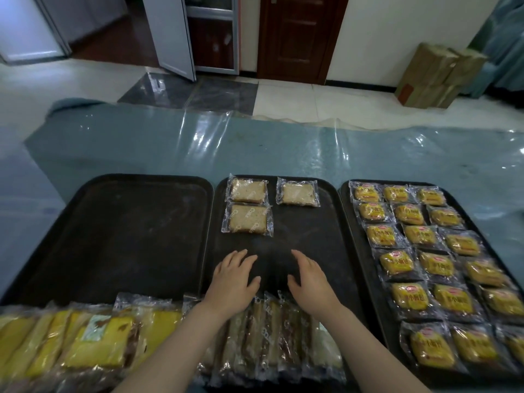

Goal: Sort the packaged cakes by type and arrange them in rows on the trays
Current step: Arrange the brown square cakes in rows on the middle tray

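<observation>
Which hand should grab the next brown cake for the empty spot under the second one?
Probably right: the right hand hovers nearer that bare spot on the middle tray, directly over the upright brown cakes.

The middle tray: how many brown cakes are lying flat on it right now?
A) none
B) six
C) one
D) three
D: the middle tray holds three flat brown cakes, two one behind the other on the left and one at the far right.
</observation>
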### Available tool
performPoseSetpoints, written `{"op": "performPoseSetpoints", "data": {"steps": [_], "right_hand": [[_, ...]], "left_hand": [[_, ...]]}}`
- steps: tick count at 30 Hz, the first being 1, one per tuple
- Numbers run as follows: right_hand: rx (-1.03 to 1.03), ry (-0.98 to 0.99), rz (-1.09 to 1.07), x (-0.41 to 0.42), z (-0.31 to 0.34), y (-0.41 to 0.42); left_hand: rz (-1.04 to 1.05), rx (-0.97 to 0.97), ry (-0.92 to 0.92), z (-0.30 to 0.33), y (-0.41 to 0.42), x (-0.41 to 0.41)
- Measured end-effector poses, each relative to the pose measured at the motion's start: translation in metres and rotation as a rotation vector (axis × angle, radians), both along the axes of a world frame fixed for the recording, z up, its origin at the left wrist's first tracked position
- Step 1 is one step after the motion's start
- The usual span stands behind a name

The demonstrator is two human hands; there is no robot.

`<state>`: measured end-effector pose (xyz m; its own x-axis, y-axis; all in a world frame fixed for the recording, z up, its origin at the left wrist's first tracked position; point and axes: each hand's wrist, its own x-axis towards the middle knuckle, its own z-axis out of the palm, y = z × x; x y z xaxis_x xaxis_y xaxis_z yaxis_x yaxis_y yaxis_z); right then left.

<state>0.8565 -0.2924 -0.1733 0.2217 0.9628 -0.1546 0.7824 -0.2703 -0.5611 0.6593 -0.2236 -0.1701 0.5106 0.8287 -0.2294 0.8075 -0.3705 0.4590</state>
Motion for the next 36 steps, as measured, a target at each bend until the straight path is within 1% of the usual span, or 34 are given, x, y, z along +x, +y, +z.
{"op": "performPoseSetpoints", "data": {"steps": [8,13,16,20,22,26,29,36], "right_hand": [[-0.022,0.116,-0.126,0.004,-0.001,-0.063],[-0.039,0.104,-0.213,-0.003,-0.007,-0.095],[-0.05,0.127,-0.259,-0.007,-0.01,-0.108],[-0.011,0.115,-0.37,-0.015,-0.016,-0.126],[-0.029,0.137,-0.433,-0.019,-0.018,-0.134],[-0.033,0.154,-0.447,-0.018,-0.021,-0.142],[-0.033,0.209,-0.487,-0.012,-0.022,-0.144],[-0.037,0.386,-0.536,-0.007,-0.013,-0.142]], "left_hand": [[0.011,-0.014,-0.055,0.007,-0.049,-0.01],[0.022,-0.028,-0.091,0.004,-0.072,-0.017],[0.013,-0.003,-0.076,0.006,-0.082,-0.02],[-0.006,-0.016,-0.093,0.008,-0.092,-0.023],[-0.013,-0.022,-0.076,0.008,-0.097,-0.024],[-0.038,-0.011,-0.007,0.007,-0.104,-0.025],[-0.027,0.004,0.01,0.008,-0.109,-0.023],[-0.042,0.017,-0.036,0.014,-0.117,-0.022]]}}
